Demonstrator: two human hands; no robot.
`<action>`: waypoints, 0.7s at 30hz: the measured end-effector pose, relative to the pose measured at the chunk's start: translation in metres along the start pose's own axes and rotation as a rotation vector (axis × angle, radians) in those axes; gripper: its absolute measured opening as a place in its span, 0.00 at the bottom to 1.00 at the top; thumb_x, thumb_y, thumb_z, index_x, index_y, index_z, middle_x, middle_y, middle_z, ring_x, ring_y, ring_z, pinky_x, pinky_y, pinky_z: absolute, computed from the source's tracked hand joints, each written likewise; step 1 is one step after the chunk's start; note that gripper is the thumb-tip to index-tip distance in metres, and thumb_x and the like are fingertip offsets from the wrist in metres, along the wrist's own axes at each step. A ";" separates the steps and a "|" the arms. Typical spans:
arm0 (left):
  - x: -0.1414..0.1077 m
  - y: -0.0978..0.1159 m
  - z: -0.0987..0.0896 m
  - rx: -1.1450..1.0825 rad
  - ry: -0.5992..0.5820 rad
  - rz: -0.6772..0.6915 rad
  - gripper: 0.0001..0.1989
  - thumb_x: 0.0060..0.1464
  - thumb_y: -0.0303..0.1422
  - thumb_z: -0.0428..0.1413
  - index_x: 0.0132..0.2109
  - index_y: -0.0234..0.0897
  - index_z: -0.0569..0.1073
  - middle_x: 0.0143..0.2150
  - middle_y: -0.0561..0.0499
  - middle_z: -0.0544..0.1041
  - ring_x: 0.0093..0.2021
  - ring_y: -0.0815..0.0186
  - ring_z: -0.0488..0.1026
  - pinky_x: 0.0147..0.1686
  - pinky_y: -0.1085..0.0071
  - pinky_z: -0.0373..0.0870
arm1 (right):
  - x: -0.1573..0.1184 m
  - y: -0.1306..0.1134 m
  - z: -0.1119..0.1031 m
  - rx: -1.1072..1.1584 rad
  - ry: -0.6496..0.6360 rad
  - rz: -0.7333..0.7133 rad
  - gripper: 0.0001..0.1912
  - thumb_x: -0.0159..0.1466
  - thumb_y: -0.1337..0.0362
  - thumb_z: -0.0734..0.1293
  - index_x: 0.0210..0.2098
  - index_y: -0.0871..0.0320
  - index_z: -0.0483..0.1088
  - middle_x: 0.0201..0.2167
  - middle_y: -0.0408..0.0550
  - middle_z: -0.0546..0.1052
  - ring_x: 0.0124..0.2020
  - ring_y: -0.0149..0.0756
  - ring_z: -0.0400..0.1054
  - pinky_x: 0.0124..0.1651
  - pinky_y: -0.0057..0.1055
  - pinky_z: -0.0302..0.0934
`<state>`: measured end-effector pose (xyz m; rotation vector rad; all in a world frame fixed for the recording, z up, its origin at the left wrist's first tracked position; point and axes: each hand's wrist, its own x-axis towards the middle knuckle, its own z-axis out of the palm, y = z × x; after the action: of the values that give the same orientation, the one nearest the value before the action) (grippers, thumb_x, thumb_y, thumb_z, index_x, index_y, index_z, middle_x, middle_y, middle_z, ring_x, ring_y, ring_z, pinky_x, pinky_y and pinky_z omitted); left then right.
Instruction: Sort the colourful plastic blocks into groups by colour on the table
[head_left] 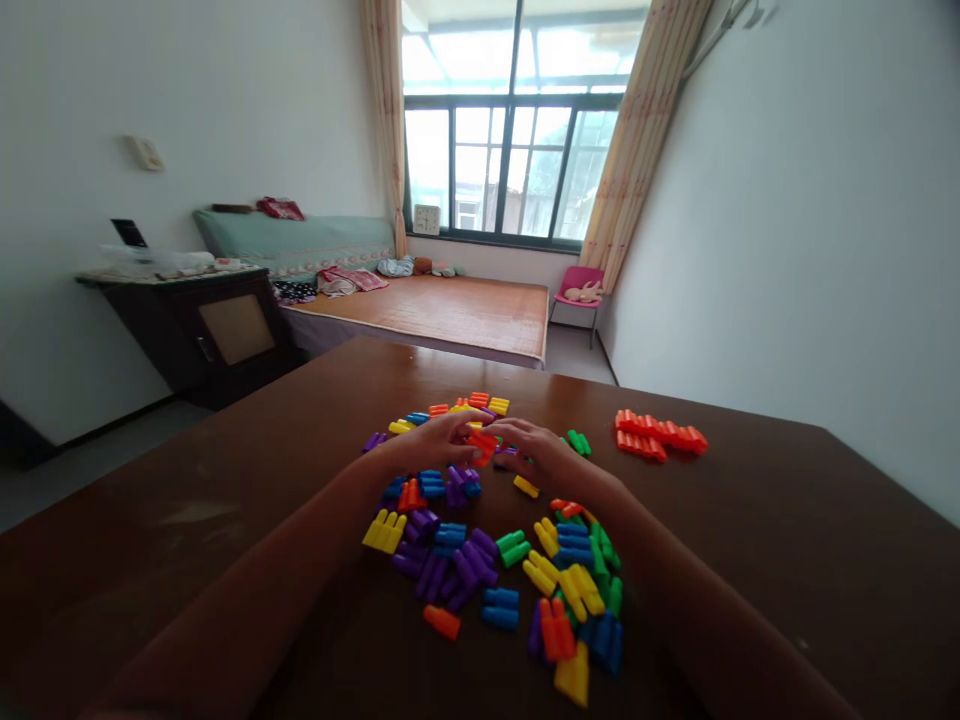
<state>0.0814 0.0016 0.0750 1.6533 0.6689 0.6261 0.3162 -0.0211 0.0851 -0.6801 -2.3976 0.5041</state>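
Note:
Both my hands meet over the far part of a ring of colourful plastic pieces. My left hand (pixel 448 438) has its fingers closed on an orange piece (pixel 482 447). From the right, my right hand (pixel 534 446) grips the same piece, its fingers partly covering it. Purple pieces (pixel 472 562) lie at the lower left, and a yellow piece (pixel 526 486) is just below my right hand. Yellow pieces (pixel 581 592), blue pieces (pixel 574 543) and green pieces (pixel 513 548) are scattered nearer to me. Joined orange pieces (pixel 660 434) lie apart at the right.
The brown table (pixel 247 480) extends to both sides. Beyond its far edge are a bed (pixel 450 310), a dark cabinet (pixel 225 330) at the left and a pink chair (pixel 577 280) below the window.

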 end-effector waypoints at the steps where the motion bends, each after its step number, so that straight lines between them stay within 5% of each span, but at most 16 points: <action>1: 0.001 -0.001 0.002 0.005 -0.012 -0.005 0.35 0.49 0.39 0.65 0.62 0.39 0.64 0.37 0.50 0.77 0.35 0.67 0.73 0.35 0.71 0.70 | 0.000 -0.002 0.001 0.013 -0.006 0.019 0.18 0.66 0.59 0.63 0.55 0.50 0.68 0.54 0.52 0.71 0.50 0.40 0.69 0.50 0.36 0.65; 6: 0.005 -0.006 0.010 0.090 -0.036 -0.060 0.35 0.50 0.39 0.63 0.63 0.39 0.62 0.38 0.49 0.77 0.37 0.65 0.74 0.37 0.70 0.69 | 0.002 -0.003 0.003 0.159 0.033 0.243 0.08 0.61 0.61 0.68 0.41 0.51 0.71 0.37 0.42 0.77 0.33 0.34 0.71 0.36 0.29 0.65; 10: 0.007 -0.009 0.010 0.176 0.039 0.009 0.33 0.51 0.40 0.62 0.63 0.40 0.63 0.46 0.45 0.76 0.43 0.64 0.74 0.42 0.66 0.71 | -0.009 0.026 -0.022 0.189 0.054 0.408 0.08 0.56 0.64 0.69 0.37 0.54 0.70 0.33 0.42 0.78 0.30 0.33 0.71 0.32 0.28 0.64; 16: 0.003 -0.001 -0.012 0.288 0.158 0.031 0.28 0.54 0.42 0.60 0.59 0.37 0.68 0.52 0.42 0.74 0.46 0.62 0.73 0.44 0.65 0.72 | -0.079 0.105 -0.100 -0.390 0.288 0.842 0.07 0.55 0.66 0.68 0.35 0.58 0.72 0.33 0.47 0.78 0.34 0.35 0.71 0.37 0.29 0.61; 21: -0.001 0.009 -0.025 0.310 0.221 0.040 0.26 0.53 0.44 0.60 0.56 0.36 0.71 0.52 0.43 0.75 0.45 0.62 0.74 0.44 0.66 0.72 | -0.115 0.136 -0.113 -0.602 0.254 1.128 0.08 0.54 0.67 0.68 0.35 0.59 0.73 0.33 0.49 0.79 0.36 0.36 0.72 0.35 0.27 0.58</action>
<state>0.0636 0.0164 0.0876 1.9030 0.9318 0.7717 0.5142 0.0436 0.0531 -2.2198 -1.7057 0.0647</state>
